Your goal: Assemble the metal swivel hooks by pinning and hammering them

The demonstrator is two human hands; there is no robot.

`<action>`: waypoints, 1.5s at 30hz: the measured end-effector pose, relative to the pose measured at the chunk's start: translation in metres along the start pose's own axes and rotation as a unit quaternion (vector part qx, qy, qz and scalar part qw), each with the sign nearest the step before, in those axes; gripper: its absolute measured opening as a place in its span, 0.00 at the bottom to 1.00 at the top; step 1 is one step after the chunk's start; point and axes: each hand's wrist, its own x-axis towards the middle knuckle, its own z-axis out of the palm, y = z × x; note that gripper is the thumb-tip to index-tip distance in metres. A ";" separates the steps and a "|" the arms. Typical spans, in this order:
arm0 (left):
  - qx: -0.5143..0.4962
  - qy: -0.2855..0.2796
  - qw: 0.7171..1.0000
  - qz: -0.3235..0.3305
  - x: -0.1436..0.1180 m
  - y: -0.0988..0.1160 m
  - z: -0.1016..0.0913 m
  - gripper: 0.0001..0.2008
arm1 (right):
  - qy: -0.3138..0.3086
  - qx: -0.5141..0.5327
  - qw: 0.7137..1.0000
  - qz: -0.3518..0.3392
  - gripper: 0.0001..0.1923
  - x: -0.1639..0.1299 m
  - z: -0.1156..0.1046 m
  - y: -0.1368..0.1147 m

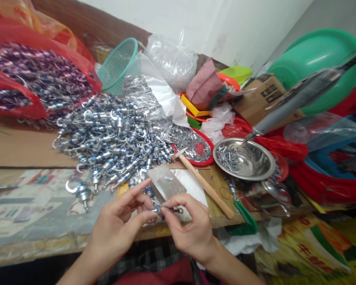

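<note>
Fingers do the fine work here. We pinch a small metal clip (159, 209) between both hands, close to our body, just in front of the table edge. Our left hand (121, 221) is partly curled, with its thumb and first finger closed on one end of the clip. Our right hand (190, 225) is curled too, with its fingertips shut on the other end. We hold it near so we can see the tiny parts. It is too small and blurry to tell just what part the right fingers grip.

Right behind our hands stands a gray metal block (166, 184), near enough to reach fast. A wooden-handled tool (206, 186) lies slanted beside it. A big heap of blue and silver clips (115, 136) is spread out farther back. A red plate (195, 147) holds little metal bits, and a steel bowl (243, 158) holds small pins, so each kind stays apart.

The table (23, 146) is brown board with printed paper on the front. A red bag of purple clips (38, 77) sits far left. A teal basket (118, 63), a cardboard box (261, 99) and a green tub (314, 59) crowd the back by a white wall.
</note>
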 end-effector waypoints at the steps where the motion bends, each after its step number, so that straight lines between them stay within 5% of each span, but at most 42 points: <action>1: 0.028 0.002 0.999 0.020 -0.001 0.000 0.000 0.25 | 0.003 0.003 1.000 0.013 0.05 0.000 0.000 0.000; 6: 0.176 0.024 0.976 0.125 -0.001 -0.001 -0.004 0.26 | -0.011 0.016 1.000 0.003 0.05 0.000 -0.001 0.002; 10: 0.201 0.017 0.971 0.131 0.003 0.004 -0.004 0.26 | -0.015 0.055 0.998 -0.013 0.06 0.000 -0.002 0.005; 20: 0.086 -0.067 0.991 -0.073 0.017 0.027 0.000 0.33 | -0.047 0.143 0.979 0.134 0.11 -0.001 0.000 0.001; 27: -0.119 -0.087 0.973 -0.180 0.006 0.017 0.004 0.36 | -0.012 0.331 0.890 0.314 0.18 0.005 0.004 0.002; 31: -0.173 -0.026 0.963 -0.205 -0.007 0.013 0.010 0.41 | -0.007 0.343 0.864 0.368 0.20 0.007 0.004 0.002; 34: -0.156 0.006 0.968 -0.198 -0.004 0.008 0.013 0.41 | -0.047 0.248 0.909 0.332 0.15 0.015 0.000 0.008; 38: -0.128 0.054 0.972 -0.189 0.011 0.002 0.014 0.43 | -0.037 -0.018 0.993 0.113 0.07 0.040 -0.008 0.027; 41: -0.099 0.072 0.977 -0.172 0.019 0.000 0.017 0.46 | -0.105 -0.131 0.986 0.011 0.11 0.058 -0.010 0.042; 45: -0.070 0.055 0.980 -0.179 0.021 0.000 0.016 0.46 | -0.136 -0.162 0.977 0.014 0.09 0.067 -0.006 0.056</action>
